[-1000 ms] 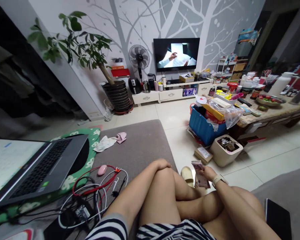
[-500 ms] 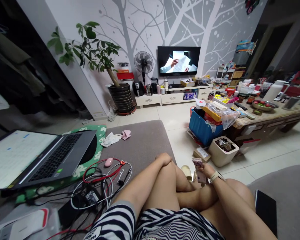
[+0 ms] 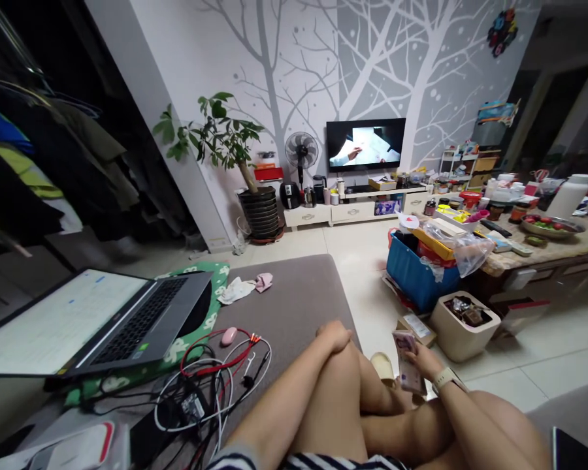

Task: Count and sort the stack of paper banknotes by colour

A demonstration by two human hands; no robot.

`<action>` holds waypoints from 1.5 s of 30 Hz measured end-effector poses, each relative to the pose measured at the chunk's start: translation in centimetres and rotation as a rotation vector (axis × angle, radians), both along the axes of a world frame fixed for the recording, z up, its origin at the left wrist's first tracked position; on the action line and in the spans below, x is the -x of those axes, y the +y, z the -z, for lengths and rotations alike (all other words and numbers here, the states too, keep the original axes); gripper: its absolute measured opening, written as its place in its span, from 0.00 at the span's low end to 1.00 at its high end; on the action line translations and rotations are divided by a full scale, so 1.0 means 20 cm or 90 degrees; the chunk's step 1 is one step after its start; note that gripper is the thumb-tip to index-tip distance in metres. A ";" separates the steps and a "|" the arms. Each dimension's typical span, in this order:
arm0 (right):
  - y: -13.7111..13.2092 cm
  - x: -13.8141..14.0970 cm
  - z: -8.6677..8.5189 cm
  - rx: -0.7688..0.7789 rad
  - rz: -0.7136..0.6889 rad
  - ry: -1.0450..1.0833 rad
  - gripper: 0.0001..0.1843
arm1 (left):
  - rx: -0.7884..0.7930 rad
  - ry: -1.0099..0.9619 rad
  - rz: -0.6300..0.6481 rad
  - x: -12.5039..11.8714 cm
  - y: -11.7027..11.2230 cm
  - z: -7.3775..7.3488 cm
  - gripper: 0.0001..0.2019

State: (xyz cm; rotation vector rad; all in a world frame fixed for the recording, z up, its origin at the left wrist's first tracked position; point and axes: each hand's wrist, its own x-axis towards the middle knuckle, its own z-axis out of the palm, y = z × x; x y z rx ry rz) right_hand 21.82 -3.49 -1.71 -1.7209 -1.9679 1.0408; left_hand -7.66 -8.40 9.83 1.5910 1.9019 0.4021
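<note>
My left hand [image 3: 337, 336] rests over my bent knee with nothing in it, its fingers draped across the kneecap and partly out of sight. In my right hand [image 3: 425, 363], the fingers are closed on a few pinkish-purple banknotes [image 3: 409, 373]. The notes stand roughly upright above my crossed legs, near a pale slipper [image 3: 382, 367] on the floor. A light-coloured watch strap [image 3: 445, 377] circles my right wrist.
An open laptop [image 3: 142, 326] lies on a green cloth at left, near tangled cables [image 3: 215, 385] and a pink mouse-like object [image 3: 229, 336]. At right are a bin [image 3: 463, 343], a blue crate [image 3: 414, 271] and a crowded coffee table [image 3: 500, 261]. A TV [image 3: 366, 145] is on.
The camera has turned up and to the left, so the whole room sits lower and further right. My left hand stays on the knee, and my right keeps hold of the banknotes.
</note>
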 end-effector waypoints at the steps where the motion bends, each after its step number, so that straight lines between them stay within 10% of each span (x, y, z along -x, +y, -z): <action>1: 0.02 0.02 0.00 -0.007 0.000 0.013 0.17 | 0.010 0.042 -0.009 0.04 -0.01 -0.03 0.16; 9: 0.05 0.19 -0.12 0.025 -0.020 0.298 0.21 | 0.062 0.286 0.065 0.23 -0.07 -0.01 0.19; 15: 0.16 0.18 -0.44 0.115 0.011 0.472 0.20 | -0.013 -0.043 0.197 -0.14 0.30 0.10 0.21; 20: 0.33 0.10 -0.62 0.130 0.077 0.513 0.19 | -0.043 -0.335 0.014 -0.34 0.63 0.07 0.19; 28: 0.39 0.08 -0.37 0.170 0.302 0.555 0.11 | 0.308 -0.767 -0.273 -0.47 0.65 0.32 0.15; 39: 0.43 0.27 -0.16 0.108 0.268 0.507 0.08 | 0.367 -0.900 -0.266 -0.53 0.64 0.36 0.13; 45: 0.34 0.31 -0.16 -0.092 0.267 0.306 0.16 | 0.257 -0.881 -0.261 -0.57 0.52 0.35 0.17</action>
